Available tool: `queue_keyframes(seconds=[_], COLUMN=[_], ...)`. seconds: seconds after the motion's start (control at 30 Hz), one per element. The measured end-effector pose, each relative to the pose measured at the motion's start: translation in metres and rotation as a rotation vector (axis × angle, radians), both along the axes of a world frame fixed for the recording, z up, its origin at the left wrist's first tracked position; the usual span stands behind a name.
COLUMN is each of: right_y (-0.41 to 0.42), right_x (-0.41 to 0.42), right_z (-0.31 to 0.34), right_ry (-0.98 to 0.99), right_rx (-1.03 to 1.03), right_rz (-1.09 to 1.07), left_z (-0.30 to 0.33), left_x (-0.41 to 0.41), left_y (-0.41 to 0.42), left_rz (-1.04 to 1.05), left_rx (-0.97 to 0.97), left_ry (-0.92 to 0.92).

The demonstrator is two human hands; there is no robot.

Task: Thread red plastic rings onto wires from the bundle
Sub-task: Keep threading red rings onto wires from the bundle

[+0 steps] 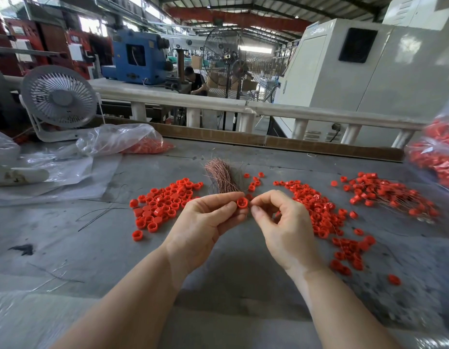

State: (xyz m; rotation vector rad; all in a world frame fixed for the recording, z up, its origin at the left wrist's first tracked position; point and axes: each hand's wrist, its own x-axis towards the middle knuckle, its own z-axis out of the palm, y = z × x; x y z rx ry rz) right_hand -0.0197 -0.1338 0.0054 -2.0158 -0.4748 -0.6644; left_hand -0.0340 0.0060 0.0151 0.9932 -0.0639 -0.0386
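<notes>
My left hand (208, 217) pinches one small red plastic ring (242, 203) between thumb and fingertips, its opening turned toward my right hand (281, 222). The right thumb and forefinger are pressed together just at the ring's three o'clock side; I judge they hold a thin wire, though it is too fine to see. The coppery wire bundle (221, 178) lies on the grey bench (92, 248) at twelve o'clock, the unthreaded red rings (163, 205) at nine, the threaded ones (392, 195) at two. Threading is in hand; next the wire tip must find the hole, needing steady alignment.
</notes>
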Motion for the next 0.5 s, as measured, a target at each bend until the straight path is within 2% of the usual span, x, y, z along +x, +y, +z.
queue_keyframes(seconds=[0.5], right_y=[-0.0004], right_x=[0.0003], right_z=[0.0005], right_ry=[0.035], right_rx=[-0.001], right_rz=[0.014], left_z=[0.0008], left_x=[-0.0022], left_y=[-0.002], left_rz=[0.037], left_rx=[0.054], left_ry=[-0.013])
